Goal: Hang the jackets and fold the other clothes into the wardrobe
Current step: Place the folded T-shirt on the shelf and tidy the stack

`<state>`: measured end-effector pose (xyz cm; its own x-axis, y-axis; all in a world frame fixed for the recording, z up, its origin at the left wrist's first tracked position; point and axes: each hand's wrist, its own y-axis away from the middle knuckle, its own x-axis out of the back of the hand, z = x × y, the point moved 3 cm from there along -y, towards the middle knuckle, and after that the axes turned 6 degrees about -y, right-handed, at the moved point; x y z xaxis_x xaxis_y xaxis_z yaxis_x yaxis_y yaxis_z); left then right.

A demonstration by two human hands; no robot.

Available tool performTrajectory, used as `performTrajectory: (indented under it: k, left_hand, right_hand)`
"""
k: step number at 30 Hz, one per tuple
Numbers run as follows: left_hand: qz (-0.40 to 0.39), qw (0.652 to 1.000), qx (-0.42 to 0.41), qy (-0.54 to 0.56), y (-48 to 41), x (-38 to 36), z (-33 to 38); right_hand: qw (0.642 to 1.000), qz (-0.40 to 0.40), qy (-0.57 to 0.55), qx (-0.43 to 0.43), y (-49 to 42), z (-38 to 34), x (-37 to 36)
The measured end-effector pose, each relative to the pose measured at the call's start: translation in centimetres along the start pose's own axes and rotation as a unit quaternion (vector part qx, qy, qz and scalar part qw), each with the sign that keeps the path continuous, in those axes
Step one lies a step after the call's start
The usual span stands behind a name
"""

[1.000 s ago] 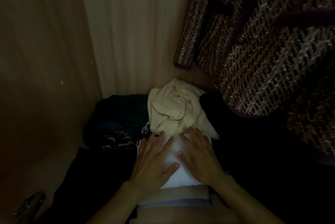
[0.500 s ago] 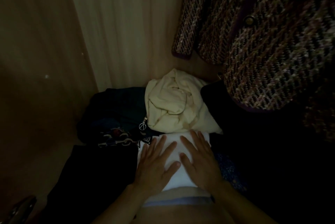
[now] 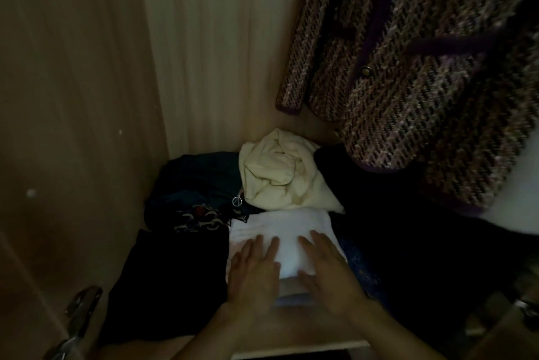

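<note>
Inside a dim wooden wardrobe [image 3: 73,97], a purple-trimmed tweed jacket [image 3: 408,82] hangs at upper right. Near the front edge of the wardrobe floor lies a folded white garment [image 3: 285,228], smooth and rectangular, with a crumpled cream garment [image 3: 280,175] just behind it. The left hand [image 3: 253,275] and right hand [image 3: 329,272] press flat on it, side by side, fingers straight

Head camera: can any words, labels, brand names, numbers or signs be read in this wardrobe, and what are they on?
No text in this view can be read.
Patterned dark cloth: pale curved shapes in the print, too blurred to read as letters.
Round metal pull: a ring with a bar across it, no letters visible.
Buttons on the hanging jacket: any marking is too small to read.
</note>
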<state>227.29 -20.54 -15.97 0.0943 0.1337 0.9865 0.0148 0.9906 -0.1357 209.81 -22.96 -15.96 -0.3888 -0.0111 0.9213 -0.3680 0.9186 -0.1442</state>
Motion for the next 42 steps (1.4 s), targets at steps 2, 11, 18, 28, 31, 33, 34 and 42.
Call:
performTrajectory:
  k: [2, 11, 18, 28, 31, 33, 34, 42]
  left_hand:
    - [-0.013, 1.0, -0.009, -0.002, 1.2, -0.6, 0.2]
    - [0.013, 0.998, -0.024, 0.055, 6.6, 4.1, 1.7]
    - [0.074, 0.997, 0.021, 0.033, 12.5, 8.5, 4.6]
    - [0.067, 0.996, 0.056, 0.002, 23.9, 9.9, 11.0]
    - [0.095, 0.994, 0.054, 0.009, 26.3, 11.0, 12.2]
    - [0.107, 0.993, 0.042, 0.016, 27.7, 11.9, 13.3]
    - [0.107, 0.994, 0.034, 0.016, 28.4, 12.4, 13.8]
    - [0.151, 0.986, -0.011, 0.069, 31.1, 18.7, 14.1]
  right_hand:
    - [0.999, -0.032, 0.013, 0.004, 1.8, 0.0, 0.4]
    - [0.998, 0.007, -0.045, 0.033, 8.4, -2.2, 6.3]
    - [0.99, 0.062, -0.075, 0.099, 14.4, -3.1, 10.9]
    - [0.986, 0.079, -0.101, 0.104, 26.1, 0.2, 11.2]
    - [0.986, 0.078, -0.092, 0.112, 29.0, 0.2, 11.9]
    - [0.986, 0.085, -0.094, 0.104, 30.4, -0.2, 13.1]
    - [0.986, 0.092, -0.097, 0.098, 31.0, -0.5, 13.8]
    - [0.976, 0.192, -0.085, 0.059, 35.7, -4.1, 21.0]
